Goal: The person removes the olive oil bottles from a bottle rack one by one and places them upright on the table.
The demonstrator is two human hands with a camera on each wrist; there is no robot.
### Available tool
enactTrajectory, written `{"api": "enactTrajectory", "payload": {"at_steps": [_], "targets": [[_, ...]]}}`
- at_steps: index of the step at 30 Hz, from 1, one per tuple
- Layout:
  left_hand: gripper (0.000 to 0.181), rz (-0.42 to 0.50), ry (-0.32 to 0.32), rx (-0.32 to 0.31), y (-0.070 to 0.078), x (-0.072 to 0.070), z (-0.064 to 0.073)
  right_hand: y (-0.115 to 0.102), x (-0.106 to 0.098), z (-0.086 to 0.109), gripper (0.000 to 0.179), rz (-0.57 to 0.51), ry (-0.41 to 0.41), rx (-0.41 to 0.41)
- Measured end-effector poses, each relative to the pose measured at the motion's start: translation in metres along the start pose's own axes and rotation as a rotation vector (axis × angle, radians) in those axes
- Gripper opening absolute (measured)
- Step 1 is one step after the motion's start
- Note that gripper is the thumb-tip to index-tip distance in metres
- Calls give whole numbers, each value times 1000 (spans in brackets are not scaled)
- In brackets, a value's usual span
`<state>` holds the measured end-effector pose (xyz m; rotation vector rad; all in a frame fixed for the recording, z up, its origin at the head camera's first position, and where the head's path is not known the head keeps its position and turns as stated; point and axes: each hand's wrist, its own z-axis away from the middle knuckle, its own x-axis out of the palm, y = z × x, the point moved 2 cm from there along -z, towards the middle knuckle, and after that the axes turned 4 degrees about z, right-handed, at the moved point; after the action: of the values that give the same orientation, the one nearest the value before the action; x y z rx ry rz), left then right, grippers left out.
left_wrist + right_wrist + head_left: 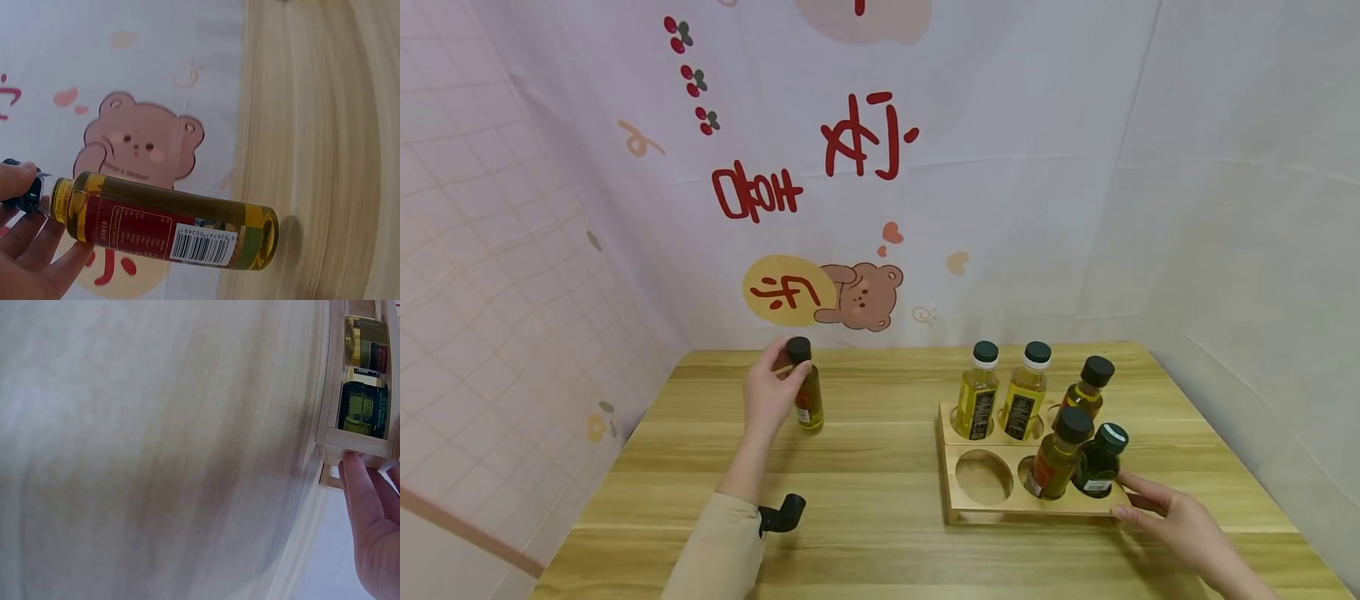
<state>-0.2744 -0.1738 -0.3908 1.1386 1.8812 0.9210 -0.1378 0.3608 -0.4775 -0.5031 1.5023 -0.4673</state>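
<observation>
My left hand [769, 396] pinches the dark cap of a small oil bottle [809, 402] with thumb and fingers. In the left wrist view the bottle [169, 219] shows golden oil, a red label and a white barcode. It is upright at the table's back left; whether its base touches the wood, I cannot tell. On the right, my right hand [1183, 525] holds the front right corner of a two-tier wooden rack [951, 467], thumb at the front and fingers at the end. In the right wrist view the fingers [362, 494] touch the rack's end.
The rack's back tier bears two green-capped bottles [977, 404] [1025, 402] and a dark-capped bottle [1084, 400]. Its front tier has a red-labelled bottle [1051, 467], a dark green bottle [1097, 462] and an unfilled left hole [983, 477]. A printed cloth [1015, 208] hangs behind the table.
</observation>
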Motion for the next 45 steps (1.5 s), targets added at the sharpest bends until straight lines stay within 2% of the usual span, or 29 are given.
{"api": "enactTrajectory", "payload": {"at_steps": [9,21,28,32,36,40,45], "targets": [[43,-41,52,-90,-17,-34,-18,0,1,0,63,3,0,7],[43,-56,40,-150,-36,-48,-20,-2,1,-1,64,6,-12,21],[46,-74,-18,-135,-38,-53,-23,-2,1,0,64,12,-3,17],[49,-74,-42,-152,-39,-57,-23,-1,1,0,64,10,-4,19],[51,-69,-52,-148,-39,-62,-18,-1,1,-1,65,11,-8,26],[51,-72,-60,-116,-39,-69,-12,0,2,-1,64,10,-10,26],[52,-83,-102,-81,-40,-77,-3,0,2,-1,64,7,-2,28]]}}
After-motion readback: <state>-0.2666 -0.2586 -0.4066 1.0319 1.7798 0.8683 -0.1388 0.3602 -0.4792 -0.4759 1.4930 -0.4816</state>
